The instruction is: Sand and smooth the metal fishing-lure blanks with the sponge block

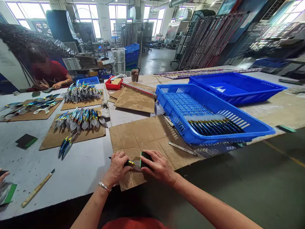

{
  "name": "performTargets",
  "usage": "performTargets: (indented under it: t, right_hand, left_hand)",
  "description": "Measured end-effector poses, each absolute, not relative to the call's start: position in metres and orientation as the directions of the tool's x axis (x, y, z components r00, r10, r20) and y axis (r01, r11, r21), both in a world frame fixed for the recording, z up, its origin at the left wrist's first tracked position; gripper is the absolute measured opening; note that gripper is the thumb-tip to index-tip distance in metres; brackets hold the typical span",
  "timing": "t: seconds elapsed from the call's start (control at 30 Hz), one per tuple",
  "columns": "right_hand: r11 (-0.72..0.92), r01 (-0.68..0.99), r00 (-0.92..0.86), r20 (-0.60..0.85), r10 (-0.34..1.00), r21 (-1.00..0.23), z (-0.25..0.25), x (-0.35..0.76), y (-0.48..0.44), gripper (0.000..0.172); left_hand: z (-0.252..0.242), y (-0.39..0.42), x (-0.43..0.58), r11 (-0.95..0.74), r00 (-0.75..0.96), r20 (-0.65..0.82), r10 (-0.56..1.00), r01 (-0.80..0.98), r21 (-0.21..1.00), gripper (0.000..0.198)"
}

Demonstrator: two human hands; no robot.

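Observation:
My left hand (118, 167) grips a small iridescent-handled utensil (130, 163) and presses it down on a brown cardboard sheet (143, 135) at the table's near edge. My right hand (157, 167) holds a dark block with a green edge (144, 158) against the utensil's metal end. The two hands touch each other over the cardboard. A silver bracelet sits on my left wrist.
A blue basket (209, 117) to the right holds a row of dark-handled pieces (215, 126); a second blue tray (235, 86) lies behind it. Piles of iridescent utensils (79, 117) rest on cardboard at left. A loose blade (183, 149) and a stick (37, 189) lie nearby. A person (49, 74) works at the far left.

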State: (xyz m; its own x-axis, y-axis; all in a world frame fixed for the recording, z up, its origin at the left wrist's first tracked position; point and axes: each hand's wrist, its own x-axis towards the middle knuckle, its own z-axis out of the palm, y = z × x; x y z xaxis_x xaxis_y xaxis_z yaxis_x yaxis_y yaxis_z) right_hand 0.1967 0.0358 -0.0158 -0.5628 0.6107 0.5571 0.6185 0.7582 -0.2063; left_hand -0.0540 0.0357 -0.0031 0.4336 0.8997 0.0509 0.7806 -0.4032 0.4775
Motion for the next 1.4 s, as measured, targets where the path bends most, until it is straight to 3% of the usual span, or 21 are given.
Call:
performTargets:
  t: [0.37,0.83,1.4]
  right_hand:
    - [0.724,0.655,-0.503,0.590,0.632,-0.217,-0.023,0.207,0.030,0.037]
    - [0.731,0.663,-0.471,0.668,0.576,-0.162,-0.027,0.191,0.028,0.036]
    - [0.682,0.709,-0.442,0.640,0.628,-0.179,-0.020,0.167,0.029,0.040]
  left_hand:
    - [0.005,0.039,-0.052,-0.388,0.418,0.044,0.907,0.794,0.468,0.025]
    - [0.003,0.037,-0.052,-0.408,0.428,0.067,0.901,0.786,0.465,0.022]
    - [-0.010,0.036,-0.050,-0.356,0.339,0.131,0.932,0.781,0.513,0.022]
